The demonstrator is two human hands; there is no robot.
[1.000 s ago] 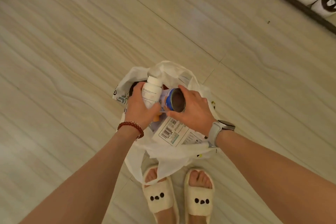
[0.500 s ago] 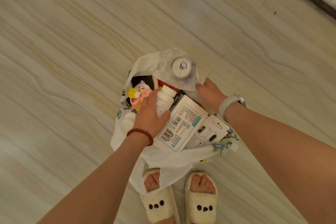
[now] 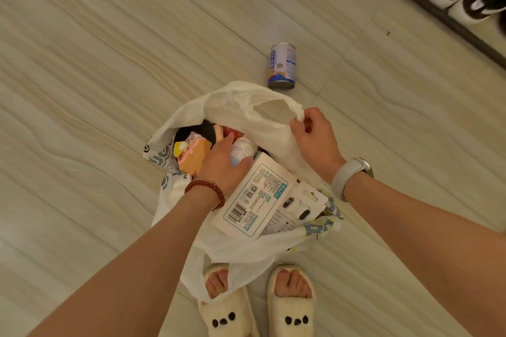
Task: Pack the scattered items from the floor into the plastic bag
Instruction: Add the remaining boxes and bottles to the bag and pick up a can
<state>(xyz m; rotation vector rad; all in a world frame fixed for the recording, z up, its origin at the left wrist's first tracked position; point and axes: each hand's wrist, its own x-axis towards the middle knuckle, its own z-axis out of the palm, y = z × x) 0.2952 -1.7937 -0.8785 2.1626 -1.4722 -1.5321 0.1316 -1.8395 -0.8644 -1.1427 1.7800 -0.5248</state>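
Note:
A white plastic bag [image 3: 241, 107] stands open on the floor in front of my feet. My left hand [image 3: 223, 164] reaches into it and grips a white bottle [image 3: 242, 146] that lies among the contents. My right hand [image 3: 315, 139] pinches the bag's far handle and holds it up. Inside the bag are a white box with a barcode [image 3: 254, 197], a white hanging card pack [image 3: 301, 205] and a yellow and pink packet [image 3: 191, 156]. A blue and white can [image 3: 282, 65] lies on the floor just beyond the bag, apart from both hands.
A dark shoe rack [image 3: 438, 8] with white and dark shoes fills the upper right corner. My feet in cream slippers [image 3: 290, 306] stand right behind the bag. Pale wood-grain tiles [image 3: 95, 63] spread to the left and ahead.
The can that my right hand held a second ago now lies on the floor past the bag. My right hand has taken the bag's handle. My left hand pushed the bottle deeper in.

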